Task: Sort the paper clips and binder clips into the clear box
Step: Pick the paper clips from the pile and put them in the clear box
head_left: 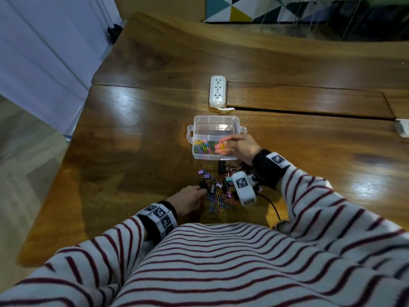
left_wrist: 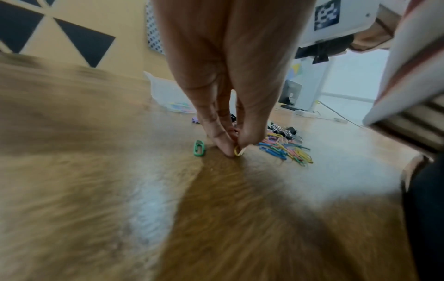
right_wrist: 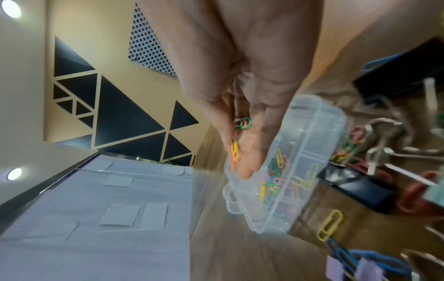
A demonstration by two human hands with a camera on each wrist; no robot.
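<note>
The clear box (head_left: 215, 117) stands on the wooden table; its near compartment holds coloured paper clips and its far one looks empty. My right hand (head_left: 222, 145) hovers over the near compartment and pinches a few paper clips (right_wrist: 235, 150), yellow, orange and green, above the box (right_wrist: 240, 206). A mixed pile of paper clips and binder clips (head_left: 221, 193) lies in front of the box. My left hand (head_left: 200, 189) is at the pile's left edge, its fingertips (left_wrist: 225, 148) pinching a yellow paper clip (left_wrist: 237, 152) on the table. A green paper clip (left_wrist: 199, 148) lies just left of it.
A white power strip (head_left: 217, 91) lies behind the box. A purple binder clip (head_left: 201, 172) and a black one (head_left: 221, 167) sit between pile and box. The white wrist camera (head_left: 243, 188) hangs over the pile's right side. The table's left edge (head_left: 73, 147) drops to the floor.
</note>
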